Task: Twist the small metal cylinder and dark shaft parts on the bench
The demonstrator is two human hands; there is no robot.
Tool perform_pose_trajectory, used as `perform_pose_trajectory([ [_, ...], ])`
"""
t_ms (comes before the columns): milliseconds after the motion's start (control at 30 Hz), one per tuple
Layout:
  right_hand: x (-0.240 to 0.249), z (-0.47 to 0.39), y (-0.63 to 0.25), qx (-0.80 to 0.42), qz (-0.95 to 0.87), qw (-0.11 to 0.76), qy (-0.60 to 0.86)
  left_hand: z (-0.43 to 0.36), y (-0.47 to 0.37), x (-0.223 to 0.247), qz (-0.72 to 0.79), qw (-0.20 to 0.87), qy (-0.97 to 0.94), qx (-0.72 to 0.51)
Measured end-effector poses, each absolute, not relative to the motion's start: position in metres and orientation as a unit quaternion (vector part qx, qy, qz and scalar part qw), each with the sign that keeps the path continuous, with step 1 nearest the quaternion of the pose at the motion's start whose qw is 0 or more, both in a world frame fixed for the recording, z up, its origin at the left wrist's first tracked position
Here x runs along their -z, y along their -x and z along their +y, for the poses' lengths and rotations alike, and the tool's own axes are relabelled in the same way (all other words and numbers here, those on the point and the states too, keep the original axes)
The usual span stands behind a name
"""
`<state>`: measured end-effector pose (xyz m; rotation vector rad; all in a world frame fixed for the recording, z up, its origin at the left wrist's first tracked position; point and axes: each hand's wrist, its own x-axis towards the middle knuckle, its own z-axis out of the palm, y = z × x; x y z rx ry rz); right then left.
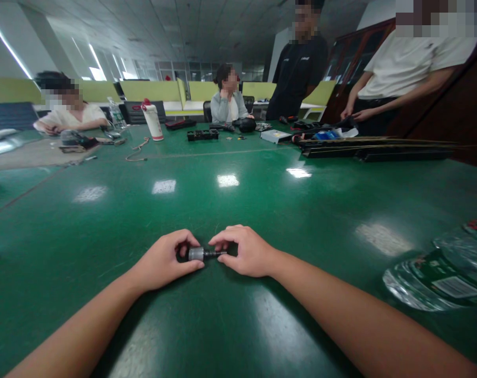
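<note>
A small grey metal cylinder (196, 254) with a thin dark threaded shaft (211, 253) lies sideways just over the green table (223, 205). My left hand (165, 260) grips the cylinder between thumb and fingers from the left. On the other side, my right hand (248, 252) is curved around the free end of the shaft, its thumb at the tip and its index finger slightly above. Whether the right fingertips press on the shaft is hard to make out.
A large clear bottle (439, 273) lies at the right. Across the table are a white tumbler (153, 122), a black part (203, 135), a white box (276, 136), a cord (136, 152) and long dark strips (380, 148). Several people are beyond it.
</note>
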<state>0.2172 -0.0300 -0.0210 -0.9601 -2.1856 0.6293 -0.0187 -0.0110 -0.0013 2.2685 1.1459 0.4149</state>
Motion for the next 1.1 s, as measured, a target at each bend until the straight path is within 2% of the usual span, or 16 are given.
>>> perform_pose_trajectory([
  [567, 0.0206, -0.028, -0.2168, -0.2, -0.86, 0.282, 0.375, -0.0123, 0.0174, -0.0014, 0.427, 0.277, -0.849, -0.145],
  [1100, 0.0186, -0.0318, -0.2119, -0.202, -0.862, 0.281, 0.369, -0.0114, 0.0182, 0.0005, 0.419, 0.265, -0.857, -0.142],
])
